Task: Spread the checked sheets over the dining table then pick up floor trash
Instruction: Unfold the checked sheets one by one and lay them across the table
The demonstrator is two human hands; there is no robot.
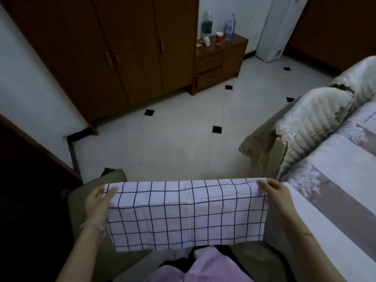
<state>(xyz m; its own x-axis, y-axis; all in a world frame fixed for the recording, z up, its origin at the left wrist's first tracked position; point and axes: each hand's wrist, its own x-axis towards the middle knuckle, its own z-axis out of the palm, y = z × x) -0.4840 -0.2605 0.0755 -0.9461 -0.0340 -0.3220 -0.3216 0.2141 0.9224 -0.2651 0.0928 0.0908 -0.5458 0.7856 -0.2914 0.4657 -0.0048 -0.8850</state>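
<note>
A white checked sheet (187,214) with dark grid lines hangs folded in front of me, stretched flat between both hands. My left hand (99,202) pinches its upper left corner. My right hand (274,192) pinches its upper right corner. The sheet's lower edge hangs loose above my lap. No dining table is in view. A small pale speck (128,124) lies on the floor near the wardrobe.
A brown wardrobe (114,47) fills the back left. A low wooden cabinet (219,64) beside it carries bottles and a red cup (219,38). A bed (329,159) with patterned bedding runs along the right. A pale tiled floor (183,139) lies between. A dark door (26,180) stands at left.
</note>
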